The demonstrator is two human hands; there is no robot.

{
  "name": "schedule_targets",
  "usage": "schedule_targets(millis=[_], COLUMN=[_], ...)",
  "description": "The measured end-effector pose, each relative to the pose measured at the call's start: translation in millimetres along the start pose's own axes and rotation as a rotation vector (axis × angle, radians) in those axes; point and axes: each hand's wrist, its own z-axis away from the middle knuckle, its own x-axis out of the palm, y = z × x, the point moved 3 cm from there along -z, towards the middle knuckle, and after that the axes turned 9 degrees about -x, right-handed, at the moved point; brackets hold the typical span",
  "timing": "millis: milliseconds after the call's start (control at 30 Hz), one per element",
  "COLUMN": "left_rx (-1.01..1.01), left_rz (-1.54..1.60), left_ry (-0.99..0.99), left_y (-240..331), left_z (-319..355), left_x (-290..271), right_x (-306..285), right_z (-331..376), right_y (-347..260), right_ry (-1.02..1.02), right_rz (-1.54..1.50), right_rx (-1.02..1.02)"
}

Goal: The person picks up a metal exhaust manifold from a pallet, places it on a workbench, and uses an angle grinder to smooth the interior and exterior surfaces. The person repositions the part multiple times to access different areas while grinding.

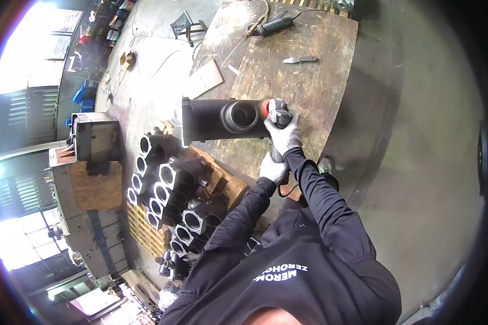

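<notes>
Both my gloved hands are closed around an angle grinder (279,112). My right hand (286,136) grips it close behind the grey head, while my left hand (274,168) wraps the rear of its body, nearer to me. The grinder's reddish-orange disc (264,109) is at the right end of a black metal pipe (207,120), seemingly touching it. This pipe lies across the worn wooden tabletop (320,81). It has a round, ringed opening (240,116) facing up and a flat flange (186,122) at its left end. The grinder's cord hangs below my left hand.
Another power tool (276,26) and an air gun (250,31) with a hose lie at the table's far end. Nearer are a knife-like tool (300,59) and a flat board (205,79). Several black flanged pipes (167,176) crowd a wooden pallet (146,230) at left. A stool (188,27) stands beyond.
</notes>
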Motion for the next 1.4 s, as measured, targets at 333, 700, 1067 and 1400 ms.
schedule_targets(millis=[333,700,1067,1400], left_rx=[-0.106,-0.081,-0.224,-0.134], left_rz=[0.067,0.469,0.543,0.551], left_ry=[0.019,0.043,0.082,0.069], left_y=[13,13,20,44], left_z=[-9,-17,-8,5], left_x=[10,37,51,58], right_x=[4,1,-12,-22], right_z=[-24,-51,-66,-62], right_y=[-10,-13,-18,-21], right_ry=[-0.102,-0.351,-0.473,-0.449], right_rz=[0.018,0.204,0.213,0.156], right_rx=[0.003,0.035,0.007,-0.044])
